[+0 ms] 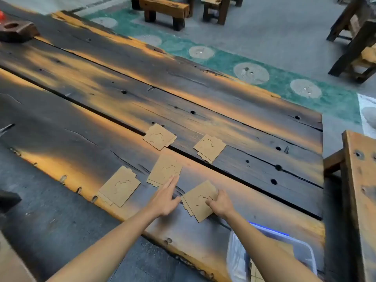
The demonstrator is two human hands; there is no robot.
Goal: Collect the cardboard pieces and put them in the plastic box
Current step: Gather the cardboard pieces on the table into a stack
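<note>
Several flat brown cardboard pieces lie on the dark wooden table. My right hand grips a small stack of cardboard pieces near the table's front edge. My left hand is stretched out flat, fingers together, its tips touching the near edge of the middle cardboard piece. Other pieces lie at the left, at the back and at the back right. The clear plastic box stands at the lower right under my right forearm, with cardboard showing inside.
A long gap runs between the table's planks. A wooden bench stands to the right of the table. A dark wooden block sits at the far left. Stools stand on the floor beyond.
</note>
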